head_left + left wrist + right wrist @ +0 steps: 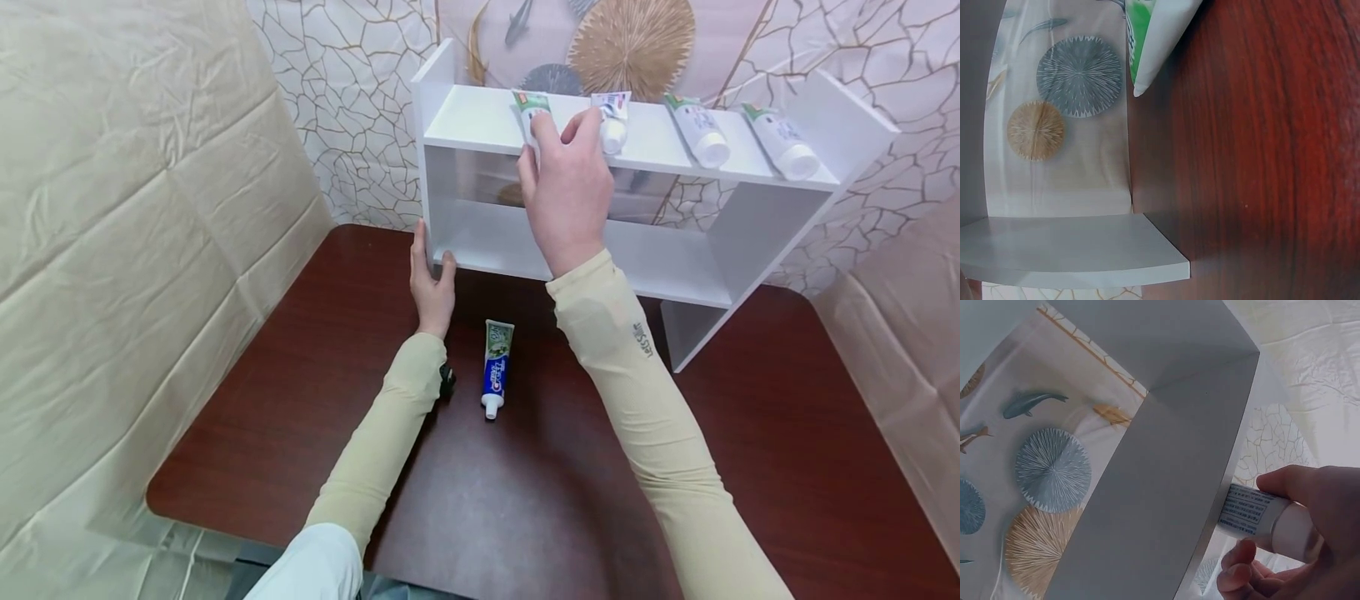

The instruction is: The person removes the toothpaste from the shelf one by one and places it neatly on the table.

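Observation:
My right hand (567, 192) holds a green-topped toothpaste tube (530, 102) at the left end of the white shelf's top board, covering much of it in the head view. In the right wrist view, my thumb and fingers are around the white-capped end of this toothpaste tube (1241, 511), which juts over the board's edge. Lower left, my left hand (432, 296) grips the white shelf (487, 121) at its side panel, thumb to the front and fingers along the outer side. A blue and green toothpaste tube (497, 367) lies on the table, cap toward me.
Right of my right hand, a white toothpaste tube (613, 125) and two green-and-white toothpaste tubes, one nearer (699, 133) and one farther right (782, 143), lie along the top board, caps forward. The shelf stands on a dark red-brown table (285, 375) against a patterned wall covering (352, 108).

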`<state>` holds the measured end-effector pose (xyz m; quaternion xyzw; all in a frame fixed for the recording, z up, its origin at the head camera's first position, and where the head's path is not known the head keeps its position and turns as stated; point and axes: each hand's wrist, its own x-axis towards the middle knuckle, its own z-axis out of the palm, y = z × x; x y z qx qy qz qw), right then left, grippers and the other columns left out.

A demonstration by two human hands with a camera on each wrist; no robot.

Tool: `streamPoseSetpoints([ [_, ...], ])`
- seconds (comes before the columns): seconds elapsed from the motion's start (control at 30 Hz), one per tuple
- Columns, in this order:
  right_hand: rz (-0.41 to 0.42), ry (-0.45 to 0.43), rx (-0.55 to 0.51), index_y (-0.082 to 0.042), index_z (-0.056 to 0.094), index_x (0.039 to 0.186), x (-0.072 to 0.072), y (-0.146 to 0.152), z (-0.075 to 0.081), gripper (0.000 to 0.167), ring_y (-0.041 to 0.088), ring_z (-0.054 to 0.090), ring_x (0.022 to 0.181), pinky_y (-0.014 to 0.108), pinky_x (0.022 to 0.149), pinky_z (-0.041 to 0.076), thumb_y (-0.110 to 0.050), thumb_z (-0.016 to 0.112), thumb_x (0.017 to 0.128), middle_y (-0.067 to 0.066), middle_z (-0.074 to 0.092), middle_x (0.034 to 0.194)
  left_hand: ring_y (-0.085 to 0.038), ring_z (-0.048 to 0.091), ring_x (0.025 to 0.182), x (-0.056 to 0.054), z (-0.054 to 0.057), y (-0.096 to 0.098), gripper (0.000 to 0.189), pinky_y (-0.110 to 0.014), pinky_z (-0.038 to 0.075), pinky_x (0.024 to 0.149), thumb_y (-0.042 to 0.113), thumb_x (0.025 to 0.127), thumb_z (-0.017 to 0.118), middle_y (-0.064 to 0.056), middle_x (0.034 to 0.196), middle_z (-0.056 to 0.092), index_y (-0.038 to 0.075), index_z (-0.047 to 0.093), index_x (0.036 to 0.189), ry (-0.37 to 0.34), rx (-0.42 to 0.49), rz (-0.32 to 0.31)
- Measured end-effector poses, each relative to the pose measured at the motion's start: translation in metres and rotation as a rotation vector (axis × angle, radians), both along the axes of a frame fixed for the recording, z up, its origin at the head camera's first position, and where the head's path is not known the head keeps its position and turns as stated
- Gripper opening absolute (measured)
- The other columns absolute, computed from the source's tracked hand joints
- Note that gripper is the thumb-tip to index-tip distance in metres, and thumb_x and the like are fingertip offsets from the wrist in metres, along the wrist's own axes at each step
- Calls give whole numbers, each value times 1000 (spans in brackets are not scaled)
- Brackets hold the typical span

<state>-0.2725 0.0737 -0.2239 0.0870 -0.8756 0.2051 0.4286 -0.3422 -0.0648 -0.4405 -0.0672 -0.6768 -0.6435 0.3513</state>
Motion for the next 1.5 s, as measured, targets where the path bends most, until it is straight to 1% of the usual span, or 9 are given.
streamPoseSetpoints([
  [0.03,-2,-4,4,-8,61,112,0,1,-1,22,32,50,75,47,63,48,-18,49,97,19,49,96,-23,43,135,1,2,0,62,-42,39,107,6,96,52,-6,156,35,13,29,153,-2,3,-4],
  [0.17,-13,-18,26,-9,59,113,2,3,-5,22,35,54,71,48,59,46,-20,48,97,19,53,88,-27,43,134,16,15,3,60,-43,39,107,4,96,50,-11,155,36,7,29,152,-6,6,-14],
  [0.27,-16,-20,33,-9,58,112,3,5,-8,21,36,56,69,48,58,46,-21,47,98,20,54,86,-27,44,134,26,23,5,60,-42,39,107,4,96,50,-13,154,36,5,30,152,-4,2,-13],
  [0.43,-11,-17,29,-9,57,111,4,6,-11,21,35,57,67,48,56,46,-22,46,98,19,56,85,-29,44,133,25,24,5,59,-43,39,106,3,96,49,-14,154,35,4,30,151,13,-5,-7],
  [0.67,1,19,50,-7,58,108,10,8,-15,20,36,59,64,48,52,46,-20,47,97,19,57,81,-29,46,128,22,23,5,59,-39,44,97,4,97,49,-14,155,34,4,29,152,18,-5,-5],
  [0.83,12,39,76,-6,58,105,15,9,-19,20,36,58,62,47,51,45,-20,46,98,20,58,80,-31,47,127,22,24,5,59,-40,43,99,3,97,49,-15,154,35,4,29,152,23,-9,1],
  [1.0,29,73,91,-6,58,103,19,11,-23,18,35,57,60,45,50,44,-19,47,98,20,58,79,-30,46,128,23,24,5,59,-41,41,102,2,96,49,-15,154,36,4,29,152,11,-9,6],
  [1.23,45,114,95,-6,58,101,22,12,-32,15,33,55,56,43,47,42,-17,47,97,18,55,75,-28,48,124,23,23,6,59,-37,45,95,3,96,49,-13,154,35,5,29,152,-4,1,5],
  [1.5,50,141,98,-7,58,100,26,14,-38,14,33,55,55,42,46,42,-18,49,97,17,54,74,-31,47,126,25,25,6,59,-42,43,101,3,96,49,-15,154,35,4,28,152,10,-1,0],
])
